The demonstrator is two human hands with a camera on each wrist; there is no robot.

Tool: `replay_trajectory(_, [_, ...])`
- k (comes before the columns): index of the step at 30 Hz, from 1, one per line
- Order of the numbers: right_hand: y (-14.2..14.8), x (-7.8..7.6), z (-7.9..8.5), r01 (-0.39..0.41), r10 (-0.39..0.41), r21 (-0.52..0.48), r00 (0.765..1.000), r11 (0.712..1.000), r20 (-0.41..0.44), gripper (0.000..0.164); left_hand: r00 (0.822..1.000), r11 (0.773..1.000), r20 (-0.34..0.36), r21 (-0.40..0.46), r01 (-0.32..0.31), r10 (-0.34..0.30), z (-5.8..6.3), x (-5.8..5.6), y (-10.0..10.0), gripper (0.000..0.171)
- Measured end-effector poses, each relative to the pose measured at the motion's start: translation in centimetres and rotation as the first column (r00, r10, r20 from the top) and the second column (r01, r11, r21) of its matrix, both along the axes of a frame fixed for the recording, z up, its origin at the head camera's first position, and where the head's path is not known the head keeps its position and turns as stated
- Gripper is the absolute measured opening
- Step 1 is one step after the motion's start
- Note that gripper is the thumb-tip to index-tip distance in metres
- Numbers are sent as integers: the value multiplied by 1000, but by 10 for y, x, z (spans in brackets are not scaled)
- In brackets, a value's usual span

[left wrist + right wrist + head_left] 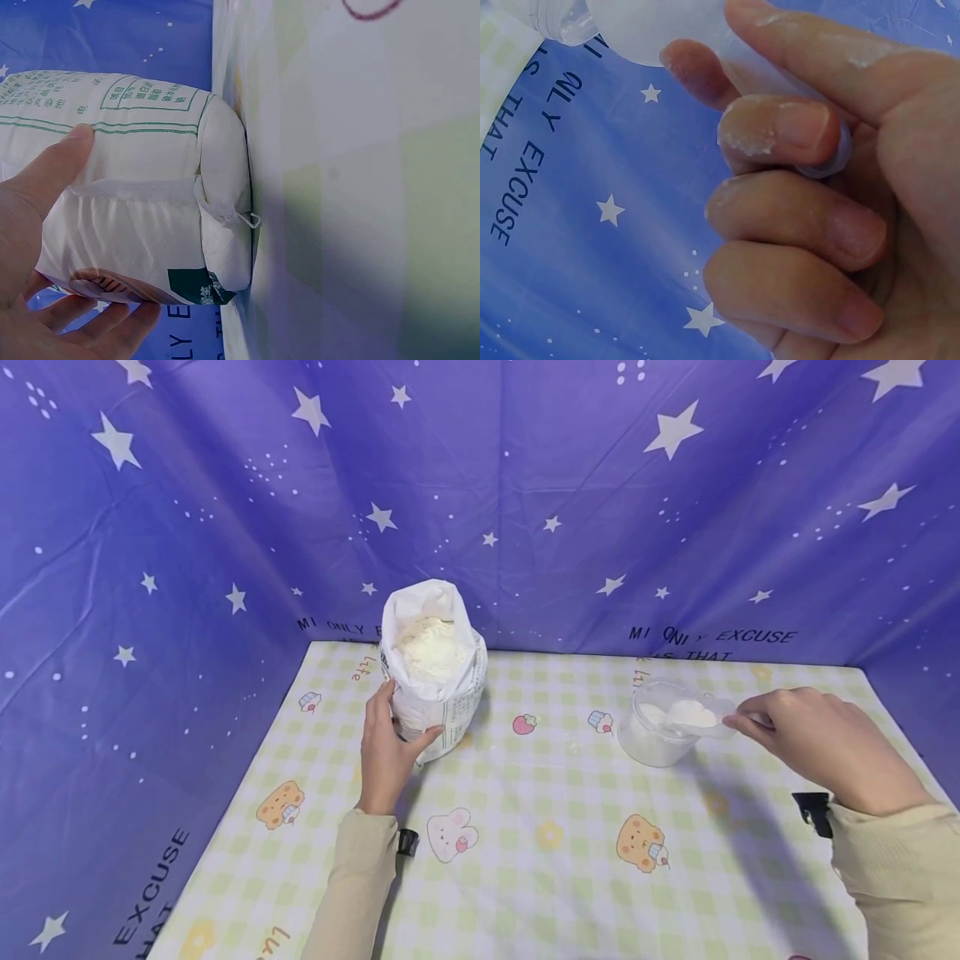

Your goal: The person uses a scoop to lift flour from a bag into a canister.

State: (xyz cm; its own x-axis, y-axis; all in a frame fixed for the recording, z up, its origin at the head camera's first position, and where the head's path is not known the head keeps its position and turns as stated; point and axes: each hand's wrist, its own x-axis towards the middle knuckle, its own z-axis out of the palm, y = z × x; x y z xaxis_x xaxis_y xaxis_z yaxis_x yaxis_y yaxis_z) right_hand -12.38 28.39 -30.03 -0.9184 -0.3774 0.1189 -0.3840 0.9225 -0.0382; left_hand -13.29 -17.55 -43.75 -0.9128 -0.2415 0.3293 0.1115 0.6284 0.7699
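Note:
An open white bag of flour (447, 706) stands at the back left of the table, with pale powder (431, 647) heaped up to its mouth. My left hand (390, 747) grips its lower side, the thumb on the printed face and the fingers round the other side, as the left wrist view shows. On the right, my right hand (825, 739) holds the handle of a clear plastic scoop (693, 718) between thumb and curled fingers. White powder fills the scoop, which is over the rim of a clear round tub (660, 747). More powder lies inside the tub. Powder dusts the right fingers (750, 142).
A green-and-white checked cloth (525, 893) with cartoon prints covers the table. Blue star-patterned curtains (570, 468) hang close behind the bag and tub and along both sides.

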Motion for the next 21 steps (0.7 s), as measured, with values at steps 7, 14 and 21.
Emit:
replay_trajectory(7, [0, 0, 1, -2, 2, 5, 1000, 1000, -6, 42, 1000, 1000, -8, -5, -2, 2, 0, -1, 0, 101])
replay_trajectory(14, [0, 1, 2, -6, 6, -4, 1000, 1000, -20, 41, 1000, 1000, 2, -2, 0, 0, 1, -1, 0, 101])
replay_trajectory(21, [1, 1, 3, -3, 3, 0, 1000, 1000, -15, 40, 1000, 1000, 4, 3, -1, 1, 0, -1, 0, 101])
